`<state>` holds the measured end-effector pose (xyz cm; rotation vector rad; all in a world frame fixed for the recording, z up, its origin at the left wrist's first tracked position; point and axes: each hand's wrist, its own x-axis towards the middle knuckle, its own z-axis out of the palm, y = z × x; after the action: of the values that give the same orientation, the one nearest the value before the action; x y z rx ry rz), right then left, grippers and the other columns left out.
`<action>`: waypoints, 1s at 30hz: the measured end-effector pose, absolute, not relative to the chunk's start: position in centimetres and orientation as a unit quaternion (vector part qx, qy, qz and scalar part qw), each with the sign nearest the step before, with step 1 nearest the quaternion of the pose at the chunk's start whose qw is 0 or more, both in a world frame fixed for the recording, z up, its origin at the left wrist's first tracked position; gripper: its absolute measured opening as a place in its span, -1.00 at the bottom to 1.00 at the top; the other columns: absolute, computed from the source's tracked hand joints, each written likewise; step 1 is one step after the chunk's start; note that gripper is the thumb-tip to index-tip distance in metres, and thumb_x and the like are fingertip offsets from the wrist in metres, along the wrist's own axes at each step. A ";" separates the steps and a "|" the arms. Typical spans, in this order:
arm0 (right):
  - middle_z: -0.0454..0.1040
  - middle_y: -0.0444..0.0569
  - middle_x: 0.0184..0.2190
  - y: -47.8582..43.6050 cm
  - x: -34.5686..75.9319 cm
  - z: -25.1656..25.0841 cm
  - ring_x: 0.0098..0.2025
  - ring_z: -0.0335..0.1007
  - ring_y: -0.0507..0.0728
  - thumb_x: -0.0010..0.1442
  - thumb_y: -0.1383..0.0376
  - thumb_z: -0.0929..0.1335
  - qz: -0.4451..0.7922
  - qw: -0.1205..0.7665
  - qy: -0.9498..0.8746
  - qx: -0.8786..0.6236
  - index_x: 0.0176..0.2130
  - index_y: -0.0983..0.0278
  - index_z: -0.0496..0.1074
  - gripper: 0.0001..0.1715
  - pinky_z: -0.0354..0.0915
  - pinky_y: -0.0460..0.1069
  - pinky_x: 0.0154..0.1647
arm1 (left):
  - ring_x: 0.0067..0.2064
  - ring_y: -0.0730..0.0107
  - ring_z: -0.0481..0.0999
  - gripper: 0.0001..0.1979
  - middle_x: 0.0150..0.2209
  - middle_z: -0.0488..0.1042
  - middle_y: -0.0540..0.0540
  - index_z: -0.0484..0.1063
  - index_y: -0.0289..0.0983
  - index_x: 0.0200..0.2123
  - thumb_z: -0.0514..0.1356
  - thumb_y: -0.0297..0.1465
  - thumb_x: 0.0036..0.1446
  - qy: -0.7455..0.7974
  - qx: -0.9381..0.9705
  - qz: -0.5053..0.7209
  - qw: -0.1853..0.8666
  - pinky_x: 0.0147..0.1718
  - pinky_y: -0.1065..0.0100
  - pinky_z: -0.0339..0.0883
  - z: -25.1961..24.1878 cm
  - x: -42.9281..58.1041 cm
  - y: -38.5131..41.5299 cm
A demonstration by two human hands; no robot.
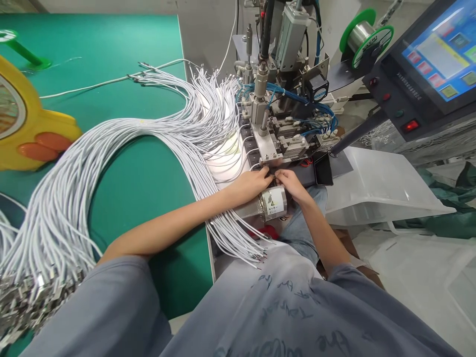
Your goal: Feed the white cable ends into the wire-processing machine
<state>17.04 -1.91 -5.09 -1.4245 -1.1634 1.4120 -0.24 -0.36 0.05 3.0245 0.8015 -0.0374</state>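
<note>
My left hand [252, 182] and my right hand [290, 182] meet at the front edge of a small bench machine [275, 134], fingertips almost touching. Both pinch the end of a thin white cable [256, 167] just under the machine's metal fixture [270, 158]. A large bundle of white cables [122, 144] sweeps across the green table [148, 183] from the lower left to the machine. More cable ends [241, 238] hang over the table edge under my left forearm. A metal cylinder with a warning label [274, 202] sits right below my hands.
A touch-screen control panel [435, 59] with a red switch stands at the right. A green solder-wire spool [366, 37] is behind the machine. A clear plastic tray [375, 183] lies to the right. A yellow duck-shaped object [29, 124] sits at the far left.
</note>
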 end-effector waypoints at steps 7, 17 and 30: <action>0.08 -0.25 -0.69 -1.5 17.1 -6.0 -0.61 -0.05 -0.05 0.01 0.05 0.30 0.506 0.402 -0.533 -0.546 -0.61 0.23 0.15 -0.61 -0.03 -0.09 -0.58 | -0.41 0.23 0.48 -0.78 -0.49 0.43 -0.20 0.47 -0.38 -0.47 0.04 -0.64 0.05 0.323 0.943 -0.076 0.014 -0.53 0.34 0.17 1.8 -0.7 -1.0; 0.34 -0.15 -0.61 -8.3 15.8 -2.7 -0.56 0.18 0.00 0.15 0.20 0.25 0.286 0.449 -0.569 -0.627 -0.46 0.27 0.41 -0.74 0.13 -0.08 -0.50 | -0.35 0.22 0.51 -0.75 -0.36 0.49 -0.27 0.49 -0.40 -0.37 0.01 -0.63 0.05 0.409 0.910 -0.060 -0.002 -0.51 0.37 0.13 1.8 -0.8 -0.7; 0.50 -0.07 -0.52 -12.0 13.8 -1.4 -0.48 0.36 0.05 0.09 0.30 0.33 0.352 0.275 -0.663 -0.601 -0.42 0.29 0.51 -0.84 0.24 -0.06 -0.39 | -0.38 0.36 0.45 -0.67 -0.37 0.47 -0.18 0.47 -0.37 -0.24 -0.07 -0.39 0.26 0.289 0.933 0.159 0.142 -0.45 0.38 0.17 2.1 0.0 -2.3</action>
<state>13.80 -12.03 -1.41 -1.6165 -1.7814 0.9459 0.00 -2.26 2.11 2.6932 0.8352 0.4578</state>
